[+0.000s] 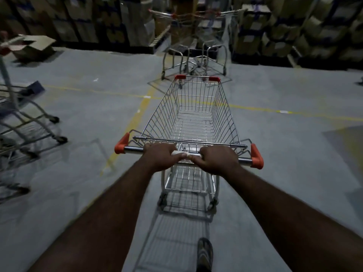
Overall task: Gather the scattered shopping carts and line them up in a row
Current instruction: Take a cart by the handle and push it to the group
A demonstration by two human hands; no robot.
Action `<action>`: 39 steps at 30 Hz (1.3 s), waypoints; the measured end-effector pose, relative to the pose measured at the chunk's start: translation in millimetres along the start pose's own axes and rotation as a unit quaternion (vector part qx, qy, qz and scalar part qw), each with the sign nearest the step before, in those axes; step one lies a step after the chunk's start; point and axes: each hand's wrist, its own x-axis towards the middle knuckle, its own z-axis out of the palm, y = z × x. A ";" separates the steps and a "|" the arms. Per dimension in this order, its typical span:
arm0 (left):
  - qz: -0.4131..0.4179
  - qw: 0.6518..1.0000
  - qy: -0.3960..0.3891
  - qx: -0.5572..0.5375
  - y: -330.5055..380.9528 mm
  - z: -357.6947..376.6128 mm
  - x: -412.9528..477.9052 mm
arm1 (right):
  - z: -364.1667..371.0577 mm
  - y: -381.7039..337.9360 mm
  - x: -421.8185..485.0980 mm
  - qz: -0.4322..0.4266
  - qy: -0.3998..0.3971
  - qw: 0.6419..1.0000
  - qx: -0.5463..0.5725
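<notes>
Head view only.

My left hand (160,156) and right hand (217,160) were both clamped over the handle bar (133,149) of the shopping cart (161,114), fingers curled round it, thumbs close together near the white centre section. Both arms were stretched out straight.

The cart stood on the grey floor (284,85) directly in front of me, basket pointing away and nothing in it. There were orange caps on both handle ends (121,146) and red corners on the front rim (180,76). Its lower rack and rear wheels showed below the handle.

The front of the cart pointed at the carts ahead (177,49), parked at the mouth of an aisle. They were near but apart from mine. They were too blurred to count; it looked like two.

More carts at left (29,132) were cut by the frame edge and well apart from mine.

Yellow floor lines (137,118) crossed under and beside the basket. An open cardboard box (33,46) sat on the floor far left. Stacked boxes (275,32) lined the back. One shoe (204,254) was at the bottom edge, behind the cart.
</notes>
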 end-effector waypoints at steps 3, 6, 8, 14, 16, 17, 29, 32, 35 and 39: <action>0.010 1.000 -0.012 0.004 9.0 -7.3 43.3 | -0.1 26.8 27.4 0.013 0.007 1.000 0.009; 0.014 1.000 -0.013 0.008 19.9 -12.9 89.4 | -2.7 56.6 57.6 0.025 0.007 1.000 0.011; 0.017 1.000 -0.011 0.011 26.8 -14.9 119.7 | -3.6 77.4 77.7 0.030 0.004 0.999 0.014; 0.027 1.000 -0.010 0.011 45.4 -24.7 197.3 | -7.9 131.6 132.4 0.038 -0.008 0.999 0.021; 0.031 0.999 -0.015 0.014 48.2 -28.5 221.2 | -7.0 145.8 149.5 0.041 -0.006 0.999 0.022; 0.034 0.999 -0.016 0.013 48.6 -30.5 232.4 | -6.5 151.4 157.8 0.043 -0.002 0.999 0.021; 0.083 0.996 -0.026 0.017 13.4 -69.5 395.0 | -7.8 181.8 292.1 0.107 0.016 0.994 0.003; 0.104 0.994 -0.031 0.021 2.8 -83.4 442.9 | -9.9 188.2 333.0 0.130 0.015 0.991 -0.002; 0.120 0.991 -0.051 0.040 -6.5 -96.3 489.8 | -11.2 195.1 374.0 0.155 0.019 0.988 0.001; 0.155 0.986 -0.053 0.040 -22.1 -108.7 547.8 | -10.8 200.8 422.5 0.198 0.015 0.980 0.017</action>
